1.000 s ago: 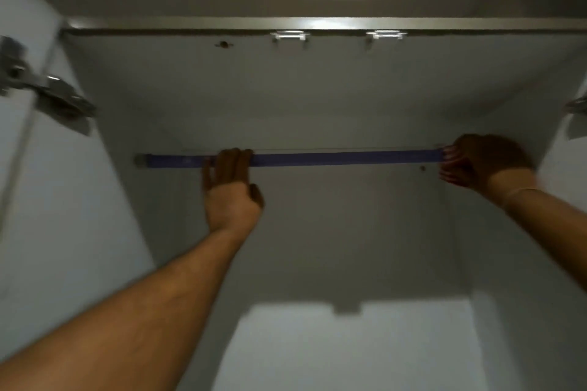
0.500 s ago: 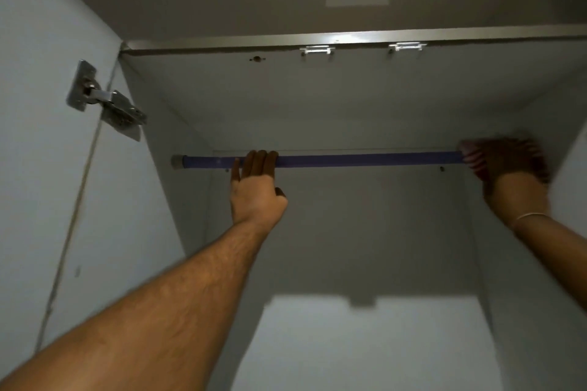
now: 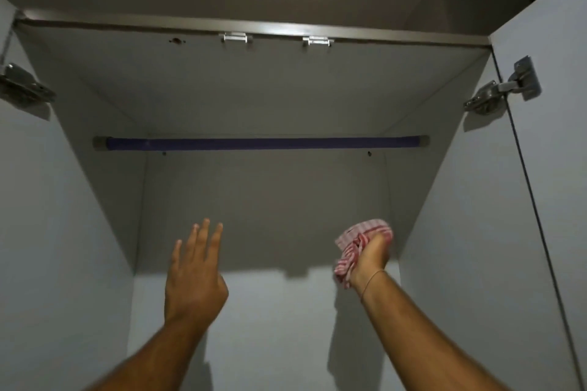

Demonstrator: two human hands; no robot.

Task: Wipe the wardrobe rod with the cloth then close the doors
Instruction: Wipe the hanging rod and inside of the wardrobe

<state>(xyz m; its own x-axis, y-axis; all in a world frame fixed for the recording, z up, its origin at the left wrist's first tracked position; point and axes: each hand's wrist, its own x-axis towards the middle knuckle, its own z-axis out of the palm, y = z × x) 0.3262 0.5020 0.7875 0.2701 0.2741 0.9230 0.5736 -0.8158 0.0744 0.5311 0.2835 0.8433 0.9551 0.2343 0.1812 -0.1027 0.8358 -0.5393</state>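
A dark blue wardrobe rod (image 3: 263, 143) runs across the upper part of the white wardrobe, bare along its whole length. My left hand (image 3: 193, 273) is well below the rod, flat and open with fingers apart, holding nothing. My right hand (image 3: 370, 259) is also below the rod, to the right, closed on a bunched red-and-white checked cloth (image 3: 354, 246). Both doors stand open: the left door (image 3: 28, 232) and the right door (image 3: 552, 200) flank the opening.
Metal hinges sit on the left door (image 3: 22, 86) and the right door (image 3: 505, 89). Two small metal catches (image 3: 236, 38) hang under the top front rail (image 3: 254, 25). The wardrobe's back panel (image 3: 263, 327) is plain white.
Both hands have come off the rod and dropped down. The left hand has let go and opened; the right hand has pulled the cloth away from the rod's right end.
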